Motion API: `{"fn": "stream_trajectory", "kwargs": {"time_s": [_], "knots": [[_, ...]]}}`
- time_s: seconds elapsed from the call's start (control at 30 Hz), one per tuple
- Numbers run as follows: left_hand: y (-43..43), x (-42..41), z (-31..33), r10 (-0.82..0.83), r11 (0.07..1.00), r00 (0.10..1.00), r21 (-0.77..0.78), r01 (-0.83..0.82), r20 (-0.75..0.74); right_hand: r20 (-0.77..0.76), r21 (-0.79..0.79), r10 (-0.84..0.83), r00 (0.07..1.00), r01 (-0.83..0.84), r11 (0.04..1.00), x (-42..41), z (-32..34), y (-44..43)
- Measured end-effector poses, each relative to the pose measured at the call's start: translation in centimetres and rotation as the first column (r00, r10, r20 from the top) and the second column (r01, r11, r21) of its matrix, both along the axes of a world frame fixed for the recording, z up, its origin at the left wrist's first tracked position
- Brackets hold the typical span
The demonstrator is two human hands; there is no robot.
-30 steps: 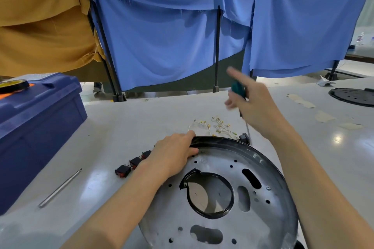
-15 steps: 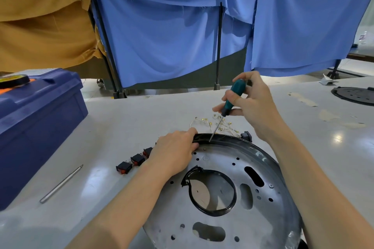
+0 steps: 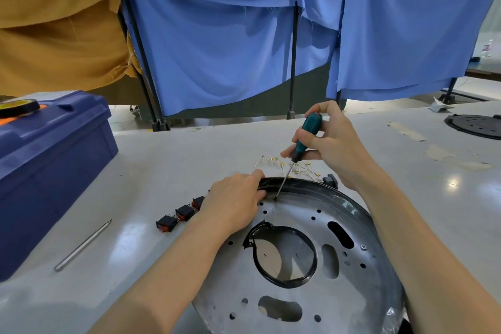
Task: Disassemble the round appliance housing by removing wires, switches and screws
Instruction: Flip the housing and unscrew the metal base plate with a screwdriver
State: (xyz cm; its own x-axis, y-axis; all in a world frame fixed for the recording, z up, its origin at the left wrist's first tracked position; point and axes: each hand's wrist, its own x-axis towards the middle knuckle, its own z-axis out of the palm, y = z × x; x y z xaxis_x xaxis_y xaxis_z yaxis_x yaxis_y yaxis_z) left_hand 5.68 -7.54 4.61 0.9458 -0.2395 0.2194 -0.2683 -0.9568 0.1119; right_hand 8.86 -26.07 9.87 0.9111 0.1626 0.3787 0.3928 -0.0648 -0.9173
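The round metal housing [image 3: 303, 304] with a black rim and a black-edged centre hole lies on the grey table in front of me. My left hand [image 3: 233, 202] grips its far-left rim. My right hand [image 3: 329, 141] holds a green-handled screwdriver [image 3: 305, 138], whose tip sits on a screw point near the rim, just right of my left thumb. Loose wires with brass terminals [image 3: 282, 164] lie on the table behind the housing. Three black-and-red switches [image 3: 184, 213] lie in a row left of it. One silver screw [image 3: 363, 247] shows on the plate's right side.
A blue toolbox [image 3: 51, 168] with a roll of tape on top stands at the left. A thin metal rod [image 3: 82, 245] lies near it. A small black part [image 3: 330, 180] sits behind the rim. Another black round plate [image 3: 477, 126] lies far right. Blue and tan cloths hang behind.
My right hand has brought the screwdriver down from the air and set its tip on the plate near the rim. My left hand has stayed on the rim.
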Motion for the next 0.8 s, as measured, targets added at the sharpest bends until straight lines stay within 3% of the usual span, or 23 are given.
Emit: {"fn": "stream_trajectory", "kwargs": {"time_s": [0.4, 0.8], "knots": [[0.0, 0.0, 0.0, 0.002, 1.0, 1.0, 0.0, -0.002, 0.008, 0.016, -0.006, -0.014, 1.0, 0.014, 1.0, 0.0, 0.0, 0.0], [0.6, 0.1, 0.4, -0.021, 0.999, 1.0, -0.031, 0.021, -0.022, 0.183, -0.209, 0.06, 0.981, -0.021, 0.978, -1.5, 1.3, 2.1]]}}
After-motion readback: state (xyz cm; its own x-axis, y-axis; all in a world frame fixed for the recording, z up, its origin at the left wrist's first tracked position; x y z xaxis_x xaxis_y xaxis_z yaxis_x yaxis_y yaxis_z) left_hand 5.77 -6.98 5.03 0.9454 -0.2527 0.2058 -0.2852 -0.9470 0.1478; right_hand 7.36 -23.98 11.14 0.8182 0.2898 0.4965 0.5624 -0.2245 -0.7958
